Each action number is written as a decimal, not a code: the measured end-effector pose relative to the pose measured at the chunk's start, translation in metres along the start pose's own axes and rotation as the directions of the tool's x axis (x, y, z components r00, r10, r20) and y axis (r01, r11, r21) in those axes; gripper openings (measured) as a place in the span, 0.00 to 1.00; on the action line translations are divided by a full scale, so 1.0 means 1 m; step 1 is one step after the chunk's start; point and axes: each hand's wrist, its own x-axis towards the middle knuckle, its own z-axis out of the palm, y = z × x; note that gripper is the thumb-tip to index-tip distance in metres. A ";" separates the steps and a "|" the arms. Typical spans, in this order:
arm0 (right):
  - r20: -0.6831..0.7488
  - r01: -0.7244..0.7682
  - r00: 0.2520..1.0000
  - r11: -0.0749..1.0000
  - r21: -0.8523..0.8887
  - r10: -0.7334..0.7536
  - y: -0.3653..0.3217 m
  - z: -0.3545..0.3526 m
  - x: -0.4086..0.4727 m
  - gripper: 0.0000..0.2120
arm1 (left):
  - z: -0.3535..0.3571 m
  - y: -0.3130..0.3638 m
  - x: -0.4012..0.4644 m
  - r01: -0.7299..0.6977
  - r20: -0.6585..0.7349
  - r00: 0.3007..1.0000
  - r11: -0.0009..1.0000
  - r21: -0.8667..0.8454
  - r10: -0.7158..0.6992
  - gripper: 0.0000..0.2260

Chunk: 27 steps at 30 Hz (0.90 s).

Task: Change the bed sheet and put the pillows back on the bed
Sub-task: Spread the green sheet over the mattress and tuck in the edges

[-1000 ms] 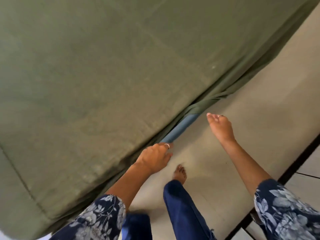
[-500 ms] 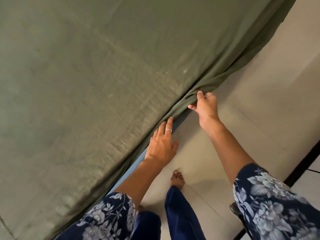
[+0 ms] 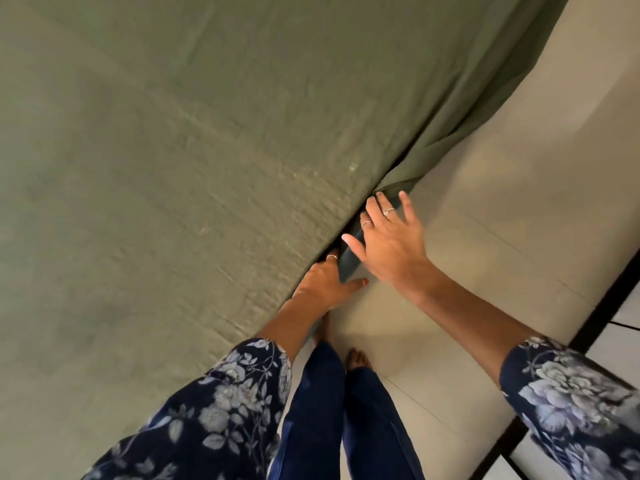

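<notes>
Both our hands have closed in on the bed's edge since half a second ago. Our left hand [image 3: 325, 280] tucks fingers under the olive-green cotton sheet [image 3: 207, 168], grip hidden; our right hand [image 3: 389, 237] presses flat, fingers spread, on the dark mattress side [image 3: 349, 261]. Beige tiled floor [image 3: 502, 220] lies beside us.

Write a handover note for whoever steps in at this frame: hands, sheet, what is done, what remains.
Left hand: at the mattress edge, fingers pushed in under the green sheet, tucking.
Right hand: open, fingers spread, pressing the fabric in just beyond the left.
Done: sheet spread over the bed top; the edge nearer the person looks tucked.
Left: the loose hanging fold further along needs tucking. No pillows in view; they need putting back on the bed.
</notes>
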 end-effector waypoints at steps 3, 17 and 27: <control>0.389 0.042 0.921 0.993 -0.112 0.005 -0.010 -0.019 0.033 0.25 | -0.006 0.004 0.008 0.029 0.037 0.999 0.999 0.027 -0.030 0.24; 0.007 0.118 0.992 0.925 0.362 -0.129 0.030 -0.011 0.022 0.15 | -0.026 0.030 0.001 0.033 0.019 0.999 0.999 -0.035 -0.033 0.17; 0.770 -0.217 0.563 -0.846 0.488 0.300 0.113 -0.011 0.051 0.27 | -0.046 0.104 0.022 -0.415 -0.281 0.863 0.906 0.081 0.420 0.29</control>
